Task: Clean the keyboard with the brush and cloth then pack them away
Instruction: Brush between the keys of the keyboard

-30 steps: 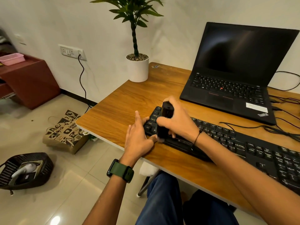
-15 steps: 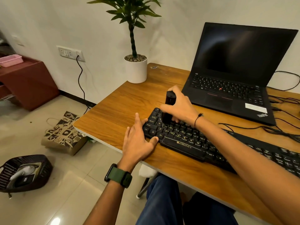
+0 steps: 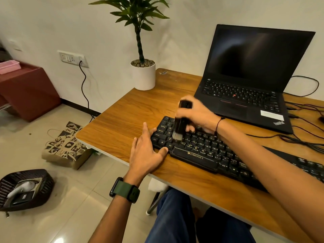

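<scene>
The right hand (image 3: 198, 116) now carries the brush (image 3: 180, 120) back from the keyboard's (image 3: 201, 153) far edge, bristles on the left-end keys.

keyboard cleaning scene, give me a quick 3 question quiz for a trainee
1. True or false: the right hand holds the black handled brush with its pale bristles on the black Zebronics keyboard.
2. Which does the left hand do? A) holds a cloth B) rests flat at the keyboard's left end C) types on the black laptop
3. Fill in: the white pot with the green plant stands at the wooden desk's far ____ corner.

Key: 1 true; 2 B; 3 left
</scene>
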